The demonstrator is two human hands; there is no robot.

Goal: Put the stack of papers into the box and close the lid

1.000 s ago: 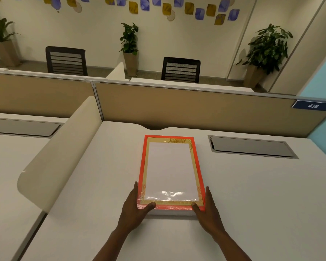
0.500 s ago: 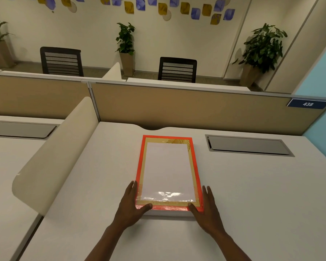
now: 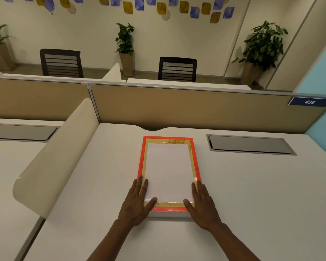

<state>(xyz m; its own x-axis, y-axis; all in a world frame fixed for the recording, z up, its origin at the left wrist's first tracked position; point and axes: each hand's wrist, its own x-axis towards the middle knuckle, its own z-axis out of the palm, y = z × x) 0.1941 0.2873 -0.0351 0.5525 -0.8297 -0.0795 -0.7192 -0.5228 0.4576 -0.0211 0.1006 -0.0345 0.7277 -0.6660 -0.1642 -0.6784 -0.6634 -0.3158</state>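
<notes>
Nearest us, our two bare forearms reach forward over the plain white desk top [image 3: 252, 185]. Our left hand [image 3: 135, 205] lies flat on the near left corner of the flat orange-rimmed box with a gold inner border [image 3: 140, 166], fingers stretched along its left edge and thumb across the near border; half a second ago it sat lower, only at the corner. Our right hand [image 3: 203, 206] mirrors it on the near right corner and has likewise slid further up the side. Both hands are spread open and pressing on the box, curled around nothing. The white stack of papers [image 3: 168, 170] lies inside the box, filling the gold frame, and the glare seen earlier on its near end is mostly gone. We cannot tell whether a clear lid covers it. The box sits mid-desk, long side running away from us. To its far right is a grey recessed cable hatch [image 3: 249, 146]; to the left, a cream curved divider [image 3: 51, 162]. Beyond stands the tan partition panel [image 3: 186, 108] with a blue "438" tag [image 3: 309, 101].
</notes>
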